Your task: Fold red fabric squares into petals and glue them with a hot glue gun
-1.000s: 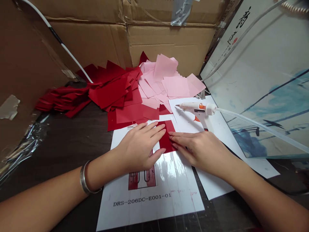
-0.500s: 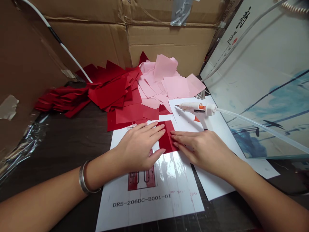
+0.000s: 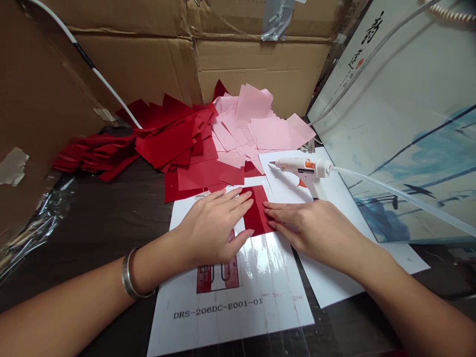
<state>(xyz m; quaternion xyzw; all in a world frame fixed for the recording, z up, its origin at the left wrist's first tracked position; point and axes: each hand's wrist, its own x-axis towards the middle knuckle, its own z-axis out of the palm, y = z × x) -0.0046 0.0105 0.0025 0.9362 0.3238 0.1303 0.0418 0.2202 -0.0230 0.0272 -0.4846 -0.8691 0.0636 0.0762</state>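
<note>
A dark red piece [image 3: 256, 213] lies flat on the printed white sheet [image 3: 238, 317]. My left hand [image 3: 215, 225] rests palm down over the sheet, fingers extended, fingertips on the red piece's left side. At the piece's right edge, my right hand [image 3: 305, 223] touches it with outstretched fingertips, the fingers close to one another. Neither hand grasps anything. Part of the sheet's printed red picture [image 3: 218, 277] shows below my left hand. Just above my right hand, a white glue gun [image 3: 301, 166] lies on another white sheet [image 3: 330, 282].
Behind the hands are a pile of red pieces [image 3: 167, 141] and a pile of pink pieces [image 3: 256, 119]. More folded red pieces [image 3: 96, 153] lie at the left. Cardboard [image 3: 256, 69] stands behind, and a painted panel [image 3: 401, 139] leans at the right, crossed by cables.
</note>
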